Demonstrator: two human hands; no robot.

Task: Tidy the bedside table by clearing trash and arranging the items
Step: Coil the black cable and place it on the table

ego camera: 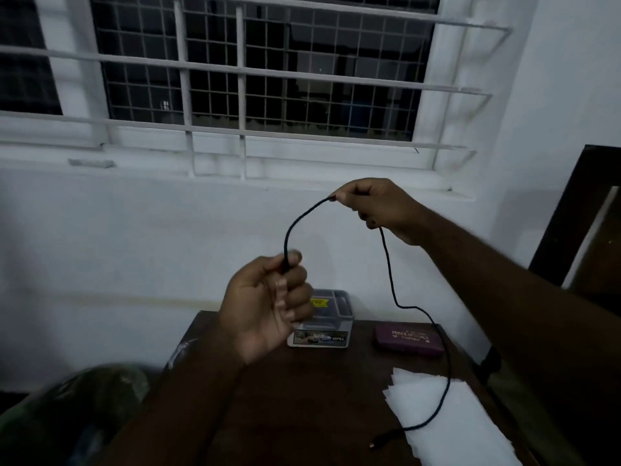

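In the middle of the frame, the left hand (268, 304) is raised above the surface (312, 398), its fingers curled round one end of a black cable (389, 280), thumb on top. Up and to the right, the right hand (373, 206) pinches the same cable between thumb and forefinger, the other fingers folded round it. Between the two hands the cable arches upward; below the right hand it hangs down in a loose curve and trails over a stack of white paper (453, 422) at the lower right, where its plug end lies on the dark wood. Behind the left hand stands a clear plastic box (331, 317), and to its right lies a maroon case (408, 339).
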